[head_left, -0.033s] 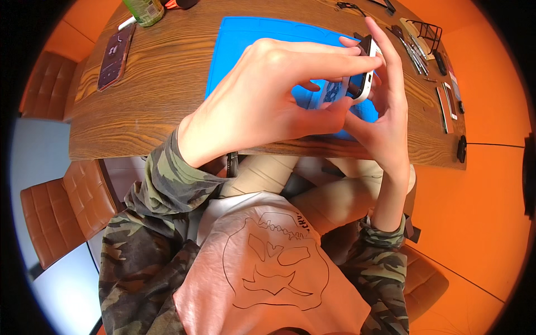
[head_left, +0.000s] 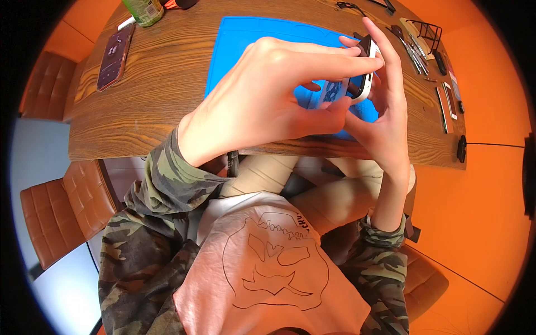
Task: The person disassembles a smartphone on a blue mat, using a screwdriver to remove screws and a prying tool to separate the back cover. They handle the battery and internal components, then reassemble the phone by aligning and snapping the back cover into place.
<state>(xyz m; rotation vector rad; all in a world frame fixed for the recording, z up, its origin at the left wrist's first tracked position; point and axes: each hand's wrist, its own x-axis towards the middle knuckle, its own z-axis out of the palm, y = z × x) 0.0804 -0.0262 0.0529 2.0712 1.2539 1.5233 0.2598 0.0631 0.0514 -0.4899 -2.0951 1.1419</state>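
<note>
Above a blue work mat [head_left: 240, 50] at the table's near side, a smartphone with a white frame [head_left: 367, 85] is tilted up on edge between my two hands. My left hand [head_left: 254, 89] reaches over from the left, its index fingertip and thumb closed at the phone's edge. On the other side, my right hand [head_left: 388, 120] grips the phone, one finger stretched up past its top and the thumb low near my left thumb. My fingers hide much of the phone. A pale patterned patch shows through the gap in my left hand; what it is I cannot tell.
A second phone [head_left: 115, 58] lies on the wooden table [head_left: 162, 89] at the left, with a green bottle [head_left: 145, 11] beyond it. Slim metal tools [head_left: 414, 58], a black wire rack [head_left: 429, 34] and flat phone-like parts [head_left: 445, 109] line the right side. Brown chairs [head_left: 53, 223] stand left.
</note>
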